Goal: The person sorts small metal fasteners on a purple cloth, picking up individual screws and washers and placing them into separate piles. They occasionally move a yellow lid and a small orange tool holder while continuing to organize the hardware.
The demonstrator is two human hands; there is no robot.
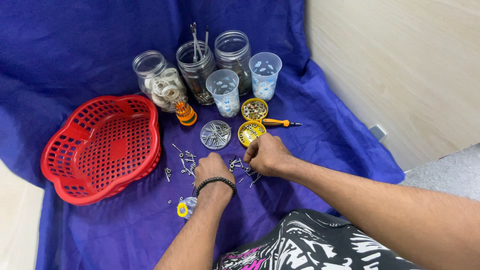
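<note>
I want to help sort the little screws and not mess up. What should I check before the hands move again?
1. Loose screws lie within reach on the blue cloth: ok.
2. Left hand and right hand both rest among the screws: ok.
3. What the hands are pinching: cannot tell, the fingers are curled under.
4. Grey lid of nails and two yellow lids sit flat, open: ok.
5. Red basket stands apart from the hands: ok.
6. Orange screwdriver lies beside the lids, untouched: ok.
</note>
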